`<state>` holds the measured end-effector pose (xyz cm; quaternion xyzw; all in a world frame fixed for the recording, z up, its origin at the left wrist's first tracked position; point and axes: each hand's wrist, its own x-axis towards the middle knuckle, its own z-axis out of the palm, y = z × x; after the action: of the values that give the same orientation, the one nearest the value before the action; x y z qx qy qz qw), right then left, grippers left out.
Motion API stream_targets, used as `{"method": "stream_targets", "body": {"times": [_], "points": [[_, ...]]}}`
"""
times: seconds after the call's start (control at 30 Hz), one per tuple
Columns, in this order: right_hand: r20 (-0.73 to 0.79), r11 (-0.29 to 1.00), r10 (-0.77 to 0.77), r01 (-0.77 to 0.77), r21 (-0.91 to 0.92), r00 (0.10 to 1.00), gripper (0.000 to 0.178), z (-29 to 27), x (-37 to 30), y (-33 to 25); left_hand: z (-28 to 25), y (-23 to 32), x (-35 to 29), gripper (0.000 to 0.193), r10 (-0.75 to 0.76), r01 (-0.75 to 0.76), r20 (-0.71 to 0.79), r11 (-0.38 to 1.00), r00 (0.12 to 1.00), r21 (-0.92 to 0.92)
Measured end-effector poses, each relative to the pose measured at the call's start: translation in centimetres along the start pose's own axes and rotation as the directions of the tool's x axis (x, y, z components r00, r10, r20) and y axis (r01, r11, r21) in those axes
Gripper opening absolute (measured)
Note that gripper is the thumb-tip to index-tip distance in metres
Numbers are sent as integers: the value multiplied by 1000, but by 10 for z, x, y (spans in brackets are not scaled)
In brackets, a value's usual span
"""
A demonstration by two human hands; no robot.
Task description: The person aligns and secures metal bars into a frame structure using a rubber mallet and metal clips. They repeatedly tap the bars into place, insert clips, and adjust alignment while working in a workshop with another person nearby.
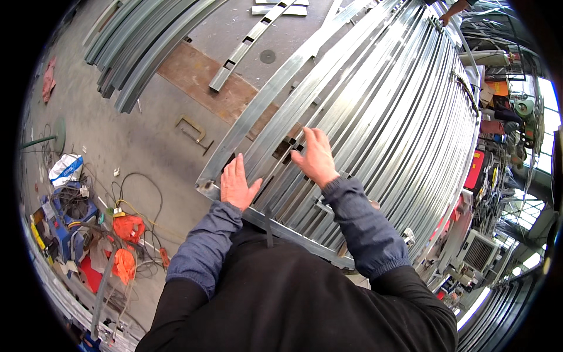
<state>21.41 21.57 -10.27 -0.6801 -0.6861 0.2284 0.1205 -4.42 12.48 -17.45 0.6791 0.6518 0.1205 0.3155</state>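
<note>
Both hands are over a wide row of long galvanized metal bars (375,117) laid side by side within a metal frame (207,184). My left hand (236,186) is open, its fingers stretched out and thumb apart, at the bars near the frame's near left corner. Farther right, my right hand (317,158) is open too, fingers and thumb apart, beside a dark gap (284,148) between two bars. Neither palm shows anything held. Whether the fingertips press on the metal cannot be seen clearly.
A C-clamp (196,135) lies on the floor to the left, with stacked metal profiles (141,53) beyond. Cables, an orange bag (124,265) and a blue crate (58,226) crowd the lower left. Another person's hand (451,13) touches the bars' far end.
</note>
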Motion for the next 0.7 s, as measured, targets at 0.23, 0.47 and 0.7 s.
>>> {"method": "stream_targets", "body": {"times": [0.23, 0.47, 0.7], "points": [[-311, 851, 522, -508, 133, 794, 45, -77, -146, 152, 2, -4, -12, 102, -55, 55, -1, 992, 998, 116], [-331, 781, 570, -621, -65, 752, 55, -67, -268, 208, 7, -23, -18, 102, 84, -82, -15, 990, 996, 117], [-210, 562, 826, -793, 236, 523, 62, -1, -305, 184, 6, -20, -19, 107, 72, -63, -32, 971, 997, 230]]}}
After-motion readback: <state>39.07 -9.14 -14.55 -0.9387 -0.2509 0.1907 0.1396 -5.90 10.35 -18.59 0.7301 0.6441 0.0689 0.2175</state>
